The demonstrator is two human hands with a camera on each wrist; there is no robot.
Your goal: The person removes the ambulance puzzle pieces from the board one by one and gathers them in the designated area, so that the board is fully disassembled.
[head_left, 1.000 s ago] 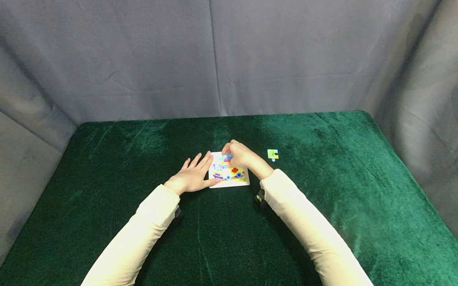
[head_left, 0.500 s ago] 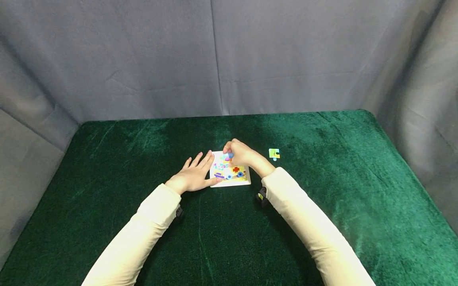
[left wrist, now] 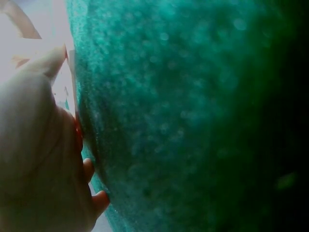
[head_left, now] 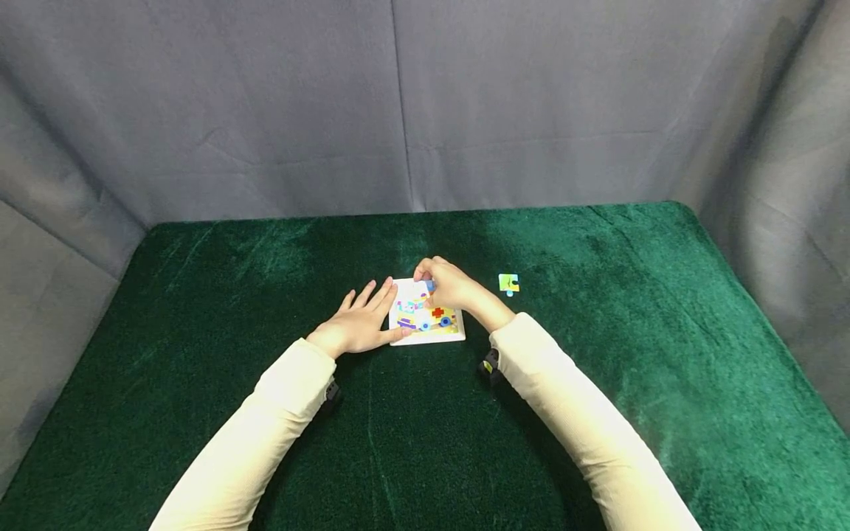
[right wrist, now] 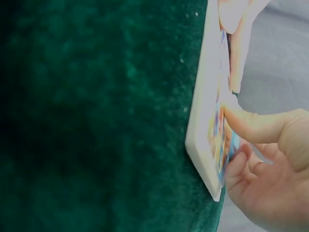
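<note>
Compared with half a second ago, the far part of the white puzzle tray [head_left: 438,340] looks different: blue and pink print was visible there beside my right fingers, and now this place appears mostly white. Both my hands stay almost at the same positions.

My left hand [head_left: 358,328] lies with its fingers straight and spread. The fingertips touch the left rim of the tray toward its far corner, and the thumb rests on the near left part. My right hand [head_left: 448,286] has thumb and fingers curled, and they pinch a blue puzzle piece [head_left: 430,285] over the far right part of the tray. How much of this piece touches the tray, I cannot tell, because my hand covers it.

Inside the tray's rim, the picture shows a yellow vehicle [head_left: 437,313] with a red cross and blue wheels, and purple shapes at the near left. One loose green piece [head_left: 508,282] lies on the green-covered desk [head_left: 372,457], to the right of the tray and apart from it.
</note>
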